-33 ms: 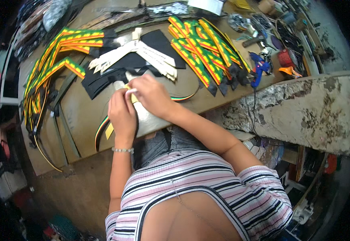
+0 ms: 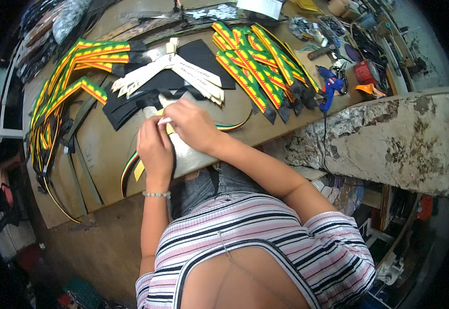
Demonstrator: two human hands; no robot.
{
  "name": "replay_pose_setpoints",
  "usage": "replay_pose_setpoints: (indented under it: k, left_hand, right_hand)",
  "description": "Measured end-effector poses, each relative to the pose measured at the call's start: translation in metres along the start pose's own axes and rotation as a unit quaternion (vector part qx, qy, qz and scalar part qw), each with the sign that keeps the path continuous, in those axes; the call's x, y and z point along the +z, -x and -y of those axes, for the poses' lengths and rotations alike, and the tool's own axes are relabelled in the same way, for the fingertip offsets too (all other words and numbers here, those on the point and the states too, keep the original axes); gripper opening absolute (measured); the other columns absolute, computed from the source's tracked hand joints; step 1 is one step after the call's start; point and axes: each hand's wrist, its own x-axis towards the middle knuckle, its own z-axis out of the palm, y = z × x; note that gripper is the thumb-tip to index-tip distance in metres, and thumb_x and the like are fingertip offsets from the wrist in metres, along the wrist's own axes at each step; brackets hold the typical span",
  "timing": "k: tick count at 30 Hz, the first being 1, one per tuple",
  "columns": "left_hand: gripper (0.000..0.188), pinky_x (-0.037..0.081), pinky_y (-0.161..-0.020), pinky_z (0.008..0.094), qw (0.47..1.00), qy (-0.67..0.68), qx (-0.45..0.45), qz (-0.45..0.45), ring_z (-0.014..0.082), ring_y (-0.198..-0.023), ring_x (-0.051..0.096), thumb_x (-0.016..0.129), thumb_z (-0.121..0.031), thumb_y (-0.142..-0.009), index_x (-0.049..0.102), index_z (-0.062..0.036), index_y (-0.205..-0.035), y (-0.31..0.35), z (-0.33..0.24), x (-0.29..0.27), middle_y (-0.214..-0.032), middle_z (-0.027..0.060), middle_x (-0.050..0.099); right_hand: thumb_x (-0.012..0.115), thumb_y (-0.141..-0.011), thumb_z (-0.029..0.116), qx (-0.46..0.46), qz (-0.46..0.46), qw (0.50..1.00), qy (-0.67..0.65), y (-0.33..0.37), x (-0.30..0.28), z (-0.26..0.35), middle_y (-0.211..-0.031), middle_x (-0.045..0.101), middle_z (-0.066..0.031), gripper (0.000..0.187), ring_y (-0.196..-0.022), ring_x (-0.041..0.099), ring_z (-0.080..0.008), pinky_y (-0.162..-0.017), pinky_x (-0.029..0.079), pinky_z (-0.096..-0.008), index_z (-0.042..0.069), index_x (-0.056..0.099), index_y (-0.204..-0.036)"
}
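Observation:
My left hand (image 2: 155, 147), a beaded bracelet at its wrist, is closed near the table's front edge. A narrow strap (image 2: 130, 164) with red, yellow, green and black stripes runs into it and comes out beyond my right hand. My right hand (image 2: 192, 122) meets the left fingertips and pinches a small white piece (image 2: 164, 121). Pale yellow material (image 2: 170, 129) shows between the hands, and a yellow end (image 2: 139, 170) sticks out below the left one. Fingers hide most of what is gripped. A shiny light board (image 2: 187, 157) lies beneath.
White printed strips (image 2: 196, 74) and black pieces (image 2: 119, 110) lie just beyond my hands. Patterned green-yellow-red straps are piled at left (image 2: 54, 103) and right (image 2: 240, 64). A blue glue gun (image 2: 330, 88) with a hanging cord rests at the right, by a rough concrete ledge (image 2: 384, 139).

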Motion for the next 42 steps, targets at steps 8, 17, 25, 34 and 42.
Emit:
replay_pose_setpoints:
  k: [8,17,25,34,42]
  left_hand:
    - [0.011,0.048,-0.079,0.0448,0.999,-0.031,-0.012,0.010,0.0363,-0.089,0.062,0.057,-0.011,-0.099,0.060,0.0001,-0.099,0.000,0.000,0.003,-0.096,0.0168,0.065]
    - [0.010,0.050,-0.077,0.0443,0.995,0.060,-0.075,-0.013,0.0370,-0.085,0.063,0.059,-0.009,-0.096,0.062,0.0014,-0.096,-0.001,0.004,0.003,-0.092,0.0194,0.066]
    - [0.010,0.050,-0.072,0.0420,0.990,0.109,-0.087,-0.027,0.0334,-0.078,0.064,0.062,-0.008,-0.094,0.062,0.0017,-0.093,0.000,0.008,0.004,-0.086,0.0185,0.065]
    - [0.010,0.049,-0.074,0.0436,0.998,0.037,-0.026,-0.040,0.0334,-0.079,0.060,0.063,-0.009,-0.094,0.060,0.0007,-0.093,0.000,0.004,0.006,-0.086,0.0157,0.063]
    - [0.011,0.040,-0.082,0.0392,0.986,-0.161,0.033,-0.027,0.0257,-0.094,0.059,0.062,-0.019,-0.096,0.062,-0.0078,-0.099,0.003,0.002,0.005,-0.096,0.0055,0.066]
  right_hand:
    - [0.064,-0.084,0.008,0.018,0.060,0.998,0.030,-0.025,-0.061,0.030,-0.088,0.063,-0.0155,0.014,-0.087,0.064,-0.0346,-0.077,0.053,-0.0444,0.002,0.057,-0.094]
    - [0.070,-0.080,0.045,0.474,0.227,0.597,0.606,0.037,-0.477,-0.300,-0.121,0.067,-0.0231,0.059,-0.115,0.064,-0.0374,-0.097,0.050,-0.0472,0.003,0.066,-0.121]
    - [0.087,-0.069,0.032,0.629,-0.170,0.706,0.279,0.125,-0.495,-0.381,-0.091,0.072,-0.0135,0.044,-0.074,0.068,-0.0223,-0.069,0.054,-0.0379,-0.003,0.074,-0.092]
    - [0.082,-0.075,0.050,0.310,-0.365,0.743,0.469,0.086,-0.368,-0.169,-0.102,0.067,-0.0214,0.064,-0.093,0.065,-0.0355,-0.087,0.049,-0.0427,-0.006,0.058,-0.095]
    - [0.085,-0.067,0.033,0.162,0.111,0.961,0.195,0.039,-0.148,0.054,-0.104,0.056,-0.0160,0.055,-0.098,0.059,-0.0344,-0.080,0.052,-0.0442,0.002,0.052,-0.099]
